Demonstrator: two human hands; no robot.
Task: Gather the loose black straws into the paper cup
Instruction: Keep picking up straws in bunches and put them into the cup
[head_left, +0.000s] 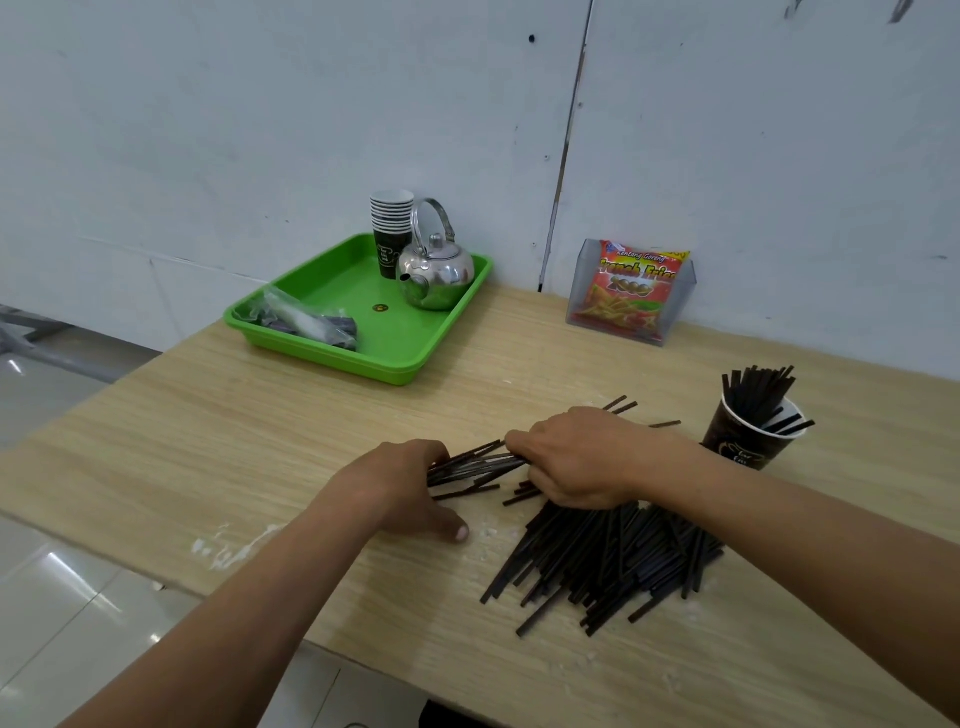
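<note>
1. The loose black straws (613, 561) are found heaped on the wooden table (260, 441), at its near right. They are thin, straight, matt dark sticks of roughly equal length, fanned and crossed over one another.
2. A bundle of straws (475, 466) is held level between the two hands, just left of the heap.
3. The right hand (576, 457) is closed over the bundle of straws, with the fingers curled round it.
4. The left hand (410, 483) is set against the bundle's left ends, and its thumb is stretched out on the table. Its fingers are hidden, so it cannot be told whether a grip is made.
5. The paper cup (748, 441), dark with a white rim, stands upright to the right of the hands. It is already packed with upright straws, two of them tilted over its rim.
6. A green tray (363, 343) with a steel kettle (436, 275) is noted at the far edge.
</note>
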